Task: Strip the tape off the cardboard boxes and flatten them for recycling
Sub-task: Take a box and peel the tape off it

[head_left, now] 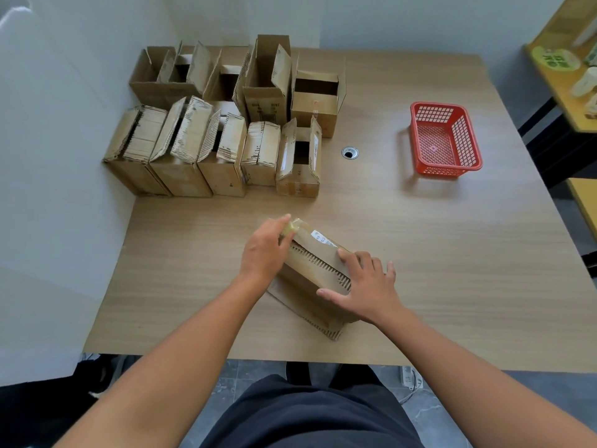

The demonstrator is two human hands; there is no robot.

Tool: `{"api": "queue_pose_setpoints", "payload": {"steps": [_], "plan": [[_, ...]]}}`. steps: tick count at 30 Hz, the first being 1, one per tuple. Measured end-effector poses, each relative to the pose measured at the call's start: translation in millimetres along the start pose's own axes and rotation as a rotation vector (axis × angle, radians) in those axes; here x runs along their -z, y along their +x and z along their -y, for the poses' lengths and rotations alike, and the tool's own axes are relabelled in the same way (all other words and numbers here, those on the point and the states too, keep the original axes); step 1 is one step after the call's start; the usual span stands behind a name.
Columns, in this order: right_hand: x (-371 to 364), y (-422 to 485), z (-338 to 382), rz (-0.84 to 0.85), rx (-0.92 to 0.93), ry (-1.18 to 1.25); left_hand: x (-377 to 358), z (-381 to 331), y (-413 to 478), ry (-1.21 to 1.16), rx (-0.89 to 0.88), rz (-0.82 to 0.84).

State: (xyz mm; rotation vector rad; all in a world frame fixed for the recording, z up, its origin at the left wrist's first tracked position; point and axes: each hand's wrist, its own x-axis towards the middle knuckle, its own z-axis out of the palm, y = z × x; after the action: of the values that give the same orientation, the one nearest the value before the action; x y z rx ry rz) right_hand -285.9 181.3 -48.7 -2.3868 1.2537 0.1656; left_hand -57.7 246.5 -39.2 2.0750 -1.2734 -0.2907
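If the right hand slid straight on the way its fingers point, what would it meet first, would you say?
Probably the white label on the cardboard box under the right hand, then the left hand pinching the tape; the angle is hard to judge.

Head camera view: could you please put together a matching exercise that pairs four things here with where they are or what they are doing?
Things
1. left hand
2. right hand
3. red basket
4. group of boxes

Places and states
A. stands on the right part of the table
B. pinches the tape at the far end of the box
C. stands at the table's far left, by the wall
D. rests with straight fingers on the box

Pairs: 1-B, 2-D, 3-A, 4-C
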Motion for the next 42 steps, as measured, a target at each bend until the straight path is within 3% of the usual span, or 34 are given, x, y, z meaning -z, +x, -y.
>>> {"api": "queue_pose_setpoints", "payload": {"steps": [4, 10, 15, 25, 31, 36, 40, 42], "plan": [[4, 2, 5, 0.013, -0.038, -0.009, 5, 4, 5, -0.072, 0.128, -0.036], [2, 9, 12, -0.004, -0.009, -0.022, 3, 10, 7, -0.124, 0.193, 0.209], [1, 8, 10, 0.008, 0.003, -0.021, 0, 15, 19, -0.13, 0.323, 0.162], [3, 3, 4, 0.024, 0.06, -0.086, -2, 40, 2, -0.578, 0.606, 0.165], [6, 3, 9, 0.065, 0.037, -0.144, -14, 33, -18, -0.615, 0.524, 0.126], [8, 5, 8, 0.084, 0.028, -0.136, -7, 47, -14, -0.56, 0.554, 0.222], [7, 5, 7, 0.079, 0.037, -0.139, -9, 57, -14, -0.845, 0.644, 0.284], [7, 6, 7, 0.082, 0.04, -0.145, -12, 61, -13, -0.835, 0.687, 0.227]]}}
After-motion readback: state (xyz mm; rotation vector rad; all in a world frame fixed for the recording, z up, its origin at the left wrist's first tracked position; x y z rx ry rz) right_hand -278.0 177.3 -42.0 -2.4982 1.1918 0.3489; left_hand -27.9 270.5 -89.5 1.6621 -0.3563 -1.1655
